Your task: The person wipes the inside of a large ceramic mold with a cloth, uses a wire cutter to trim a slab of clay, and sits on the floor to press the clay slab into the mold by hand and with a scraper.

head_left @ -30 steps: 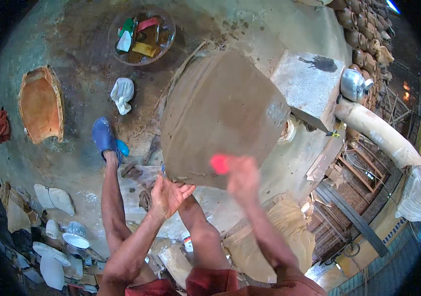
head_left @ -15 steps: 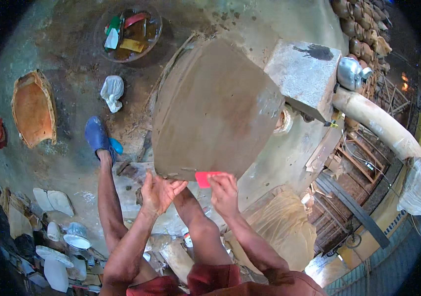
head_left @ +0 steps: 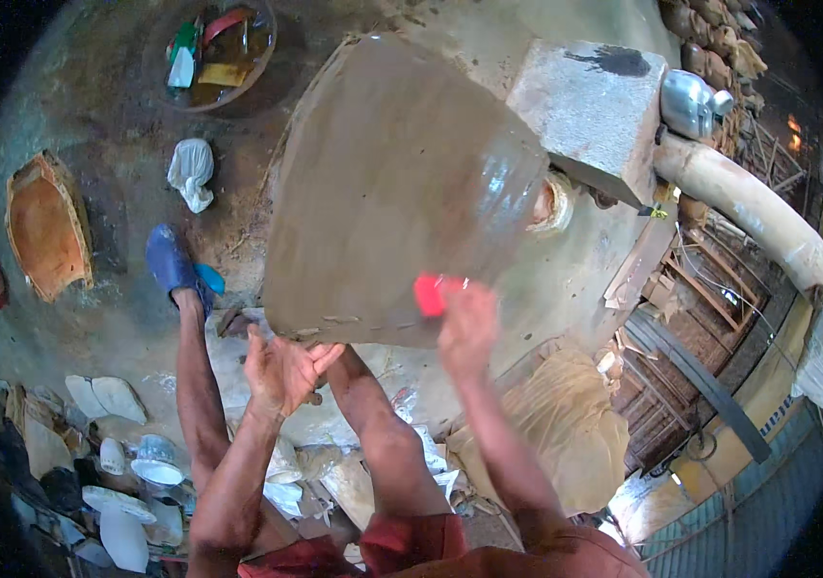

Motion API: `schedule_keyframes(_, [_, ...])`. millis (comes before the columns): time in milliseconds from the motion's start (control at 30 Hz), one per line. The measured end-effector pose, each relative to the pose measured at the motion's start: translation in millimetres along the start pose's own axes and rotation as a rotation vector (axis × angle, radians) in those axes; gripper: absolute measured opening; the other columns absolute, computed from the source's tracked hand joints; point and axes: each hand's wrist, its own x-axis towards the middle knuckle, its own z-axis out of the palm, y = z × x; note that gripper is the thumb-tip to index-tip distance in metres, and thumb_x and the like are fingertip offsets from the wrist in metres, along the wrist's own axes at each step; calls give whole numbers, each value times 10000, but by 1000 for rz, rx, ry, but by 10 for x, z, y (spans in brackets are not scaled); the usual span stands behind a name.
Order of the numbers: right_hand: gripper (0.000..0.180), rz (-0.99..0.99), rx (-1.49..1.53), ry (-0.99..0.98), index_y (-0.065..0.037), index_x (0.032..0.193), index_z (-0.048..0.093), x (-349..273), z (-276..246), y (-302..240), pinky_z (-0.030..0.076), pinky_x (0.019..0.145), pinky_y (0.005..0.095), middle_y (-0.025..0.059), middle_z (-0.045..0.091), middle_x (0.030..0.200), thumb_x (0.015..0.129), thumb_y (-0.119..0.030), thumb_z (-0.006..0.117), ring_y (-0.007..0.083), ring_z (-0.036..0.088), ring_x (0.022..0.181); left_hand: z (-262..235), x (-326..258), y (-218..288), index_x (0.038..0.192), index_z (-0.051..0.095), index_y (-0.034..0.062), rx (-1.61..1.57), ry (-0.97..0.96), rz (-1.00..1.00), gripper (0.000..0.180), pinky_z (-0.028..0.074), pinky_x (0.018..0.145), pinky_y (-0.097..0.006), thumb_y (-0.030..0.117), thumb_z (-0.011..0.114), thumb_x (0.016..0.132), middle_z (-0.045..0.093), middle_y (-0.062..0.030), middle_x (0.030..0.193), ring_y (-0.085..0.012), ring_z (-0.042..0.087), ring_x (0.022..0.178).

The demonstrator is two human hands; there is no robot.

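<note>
A large grey-brown, smooth form, apparently of wet clay (head_left: 383, 193), fills the middle of the view, with a shiny wet patch on its right side. My right hand (head_left: 469, 328), slightly blurred, pinches a small flat red scraper (head_left: 430, 295) at the form's lower right part; whether the scraper touches the surface I cannot tell. Beside the form's near edge, at the lower left, my left hand (head_left: 281, 378) is turned palm up with its fingers apart and nothing in it. Small clay scraps (head_left: 339, 319) lie along that near edge.
A round basin (head_left: 207, 106) of liquid and tools stands at the far left. A pale block (head_left: 585, 111) adjoins the form's right side, with a metal kettle (head_left: 689, 104) behind it. An orange-lined mould (head_left: 45, 231) and a white bundle (head_left: 192, 173) lie on the left floor.
My right hand has moved up and to the right across the form with the red scraper, away from the near edge. My left hand stays open by that edge. The view has shifted slightly.
</note>
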Motion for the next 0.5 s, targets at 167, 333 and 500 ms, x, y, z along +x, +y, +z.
schedule_keyframes(167, [197,146,264,-140,-23,1088,706,-377,-183,-11,530,854,384,91,691,927,906,44,670,236,639,988,-5,22,-2,1635,154,70,11,0,-6,1105,379,1190,-568,773,580,897,284,-221,1652,-465,380,1471])
schedule_keyframes(333, [189,34,-255,110,-27,1026,721,1500,-519,996,521,787,475,164,670,955,861,4,633,391,655,903,10,-2,15,1635,176,87,53,23,-35,1097,376,1190,-571,771,596,888,279,-198,1661,-466,373,1474])
schedule_keyframes(500, [303,31,-95,-40,-43,1094,768,1487,-384,1160,541,856,414,154,729,1002,847,36,611,342,691,954,66,41,-9,1623,219,78,45,74,-7,1112,403,1176,-555,814,573,868,359,-221,1619,-453,452,1423])
